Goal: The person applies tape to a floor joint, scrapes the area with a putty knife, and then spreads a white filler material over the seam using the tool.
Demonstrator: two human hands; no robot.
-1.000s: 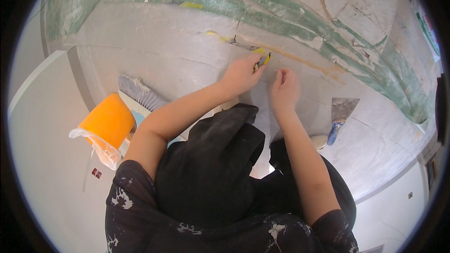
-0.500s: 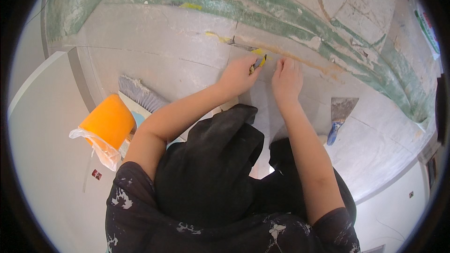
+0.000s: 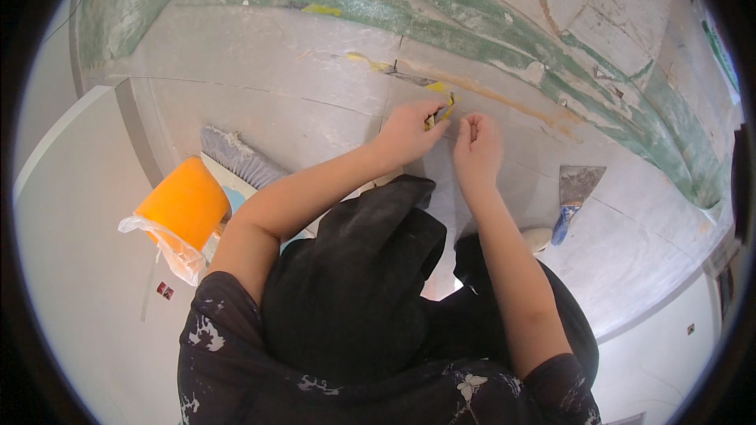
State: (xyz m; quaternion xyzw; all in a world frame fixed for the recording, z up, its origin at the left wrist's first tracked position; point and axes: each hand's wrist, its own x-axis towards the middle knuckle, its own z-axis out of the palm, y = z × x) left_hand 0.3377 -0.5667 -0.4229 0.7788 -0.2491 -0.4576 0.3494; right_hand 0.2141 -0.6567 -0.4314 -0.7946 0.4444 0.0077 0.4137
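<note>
Above the grey tiled floor (image 3: 315, 63), my left hand (image 3: 405, 135) is closed around a crumpled piece of yellow-and-black tape (image 3: 450, 102), its end sticking out past the fingers. Close to its right is my right hand (image 3: 478, 151), fingers curled and tips pinched together; anything between them is too small to make out. Beyond both hands, more torn yellow tape (image 3: 367, 62) lies along a tile joint, beside a brownish streak on the floor.
A scraper (image 3: 581, 182) with a blue handle lies to the right. At left are a grey-bristled broom (image 3: 240, 154) and an orange bucket-like object (image 3: 185, 201) with clear plastic at one end. Dusty green sheeting (image 3: 488, 43) stretches across the far floor.
Both hands have drawn slightly nearer to me. My right hand's fingers have curled in more, and the tape in my left hand has turned a little.
</note>
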